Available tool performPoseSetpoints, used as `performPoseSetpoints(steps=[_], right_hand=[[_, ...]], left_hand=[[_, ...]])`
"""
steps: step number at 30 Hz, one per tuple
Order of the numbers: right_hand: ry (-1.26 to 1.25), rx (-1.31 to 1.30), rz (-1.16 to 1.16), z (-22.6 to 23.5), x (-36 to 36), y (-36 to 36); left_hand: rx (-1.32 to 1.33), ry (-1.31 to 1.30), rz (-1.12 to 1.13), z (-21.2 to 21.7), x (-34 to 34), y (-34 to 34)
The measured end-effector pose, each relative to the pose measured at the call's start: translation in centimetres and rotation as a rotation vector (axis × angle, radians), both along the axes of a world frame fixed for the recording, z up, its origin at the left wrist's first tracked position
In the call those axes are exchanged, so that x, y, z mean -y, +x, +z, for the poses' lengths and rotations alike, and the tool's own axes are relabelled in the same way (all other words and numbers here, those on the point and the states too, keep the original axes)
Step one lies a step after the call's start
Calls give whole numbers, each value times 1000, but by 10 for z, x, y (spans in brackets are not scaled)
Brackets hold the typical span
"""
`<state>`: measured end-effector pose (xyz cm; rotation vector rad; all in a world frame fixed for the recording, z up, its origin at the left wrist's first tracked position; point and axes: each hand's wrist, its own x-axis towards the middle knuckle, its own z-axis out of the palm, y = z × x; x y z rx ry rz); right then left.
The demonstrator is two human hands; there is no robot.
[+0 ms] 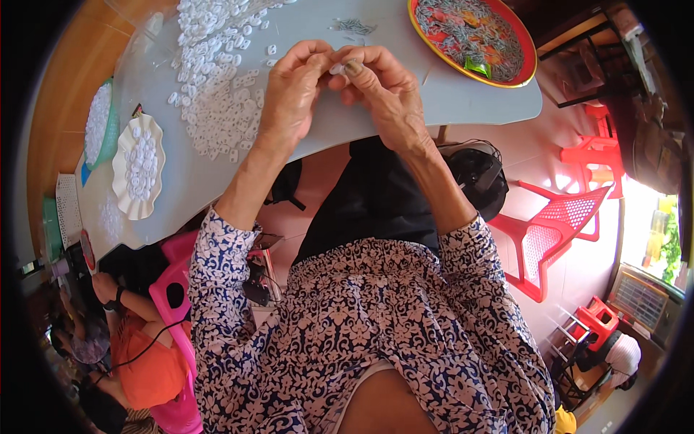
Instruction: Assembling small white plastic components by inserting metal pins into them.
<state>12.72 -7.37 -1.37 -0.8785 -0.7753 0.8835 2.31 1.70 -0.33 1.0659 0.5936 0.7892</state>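
Above the grey table my left hand and my right hand meet fingertip to fingertip. Between the right thumb and fingers shows a small white plastic piece. The left fingers are pinched together against it; whether they hold anything else is hidden. Left of my hands lies a spread of small white plastic pieces, with a larger heap of rounded white pieces behind it. A little pile of thin grey metal pins sits just beyond my fingers.
A round red and yellow tray of grey metal pins stands at the right. At the left are a scalloped white dish and a green basket, both with white pieces. Red chairs stand right; a person in orange sits lower left.
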Motion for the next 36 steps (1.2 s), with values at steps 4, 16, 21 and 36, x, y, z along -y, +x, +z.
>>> performPoseSetpoints(steps=[4, 16, 21, 36], right_hand=[[69, -117, 6, -5, -4, -3], [-29, 20, -9, -8, -6, 0], [-66, -73, -52, -8, -4, -1], [-76, 136, -117, -5, -4, -4]], left_hand=[[-51, 154, 66, -6, 6, 3], [-365, 447, -109, 3, -1, -22], [-188, 241, -17, -1, -1, -20], [-59, 81, -25, 9, -9, -15]])
